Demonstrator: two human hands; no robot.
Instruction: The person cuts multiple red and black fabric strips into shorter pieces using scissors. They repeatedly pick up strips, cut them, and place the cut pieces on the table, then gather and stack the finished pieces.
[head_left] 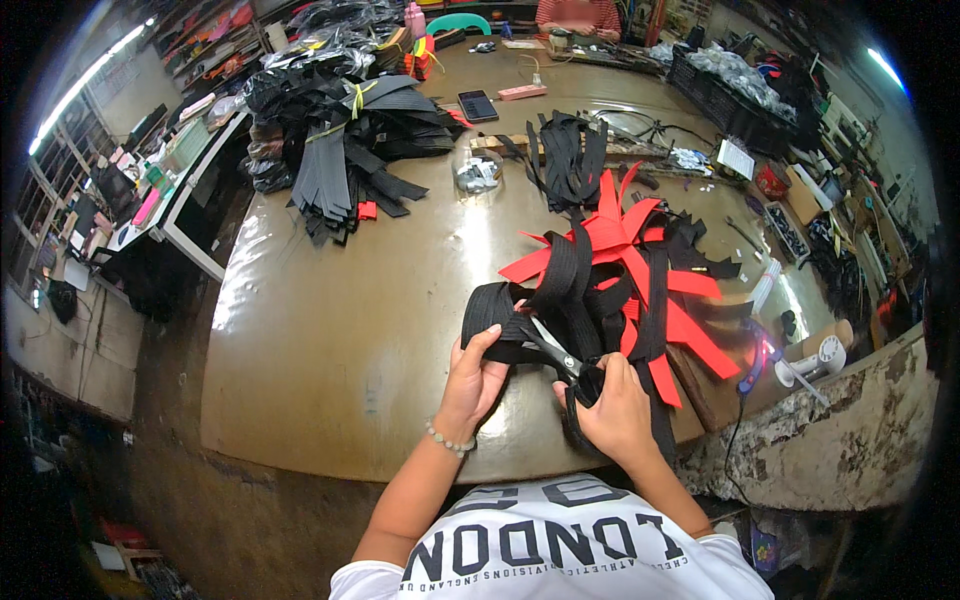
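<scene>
My left hand grips a broad black webbing strap near the table's front edge, thumb on top. The scissors are in my right hand, their dark handles partly hidden by the fingers. The blades point up and left, spread slightly, beside the strap by my left hand. Whether strap lies between the blades I cannot tell. More black webbing loops behind and under my right hand. Red strips fan out just beyond, mixed with black ones.
A big pile of black strips lies at the far left of the brown table. A glass bowl, a phone and a black strap bundle stand farther back. At right are a corded purple tool and a white spool. Someone in red stripes sits opposite.
</scene>
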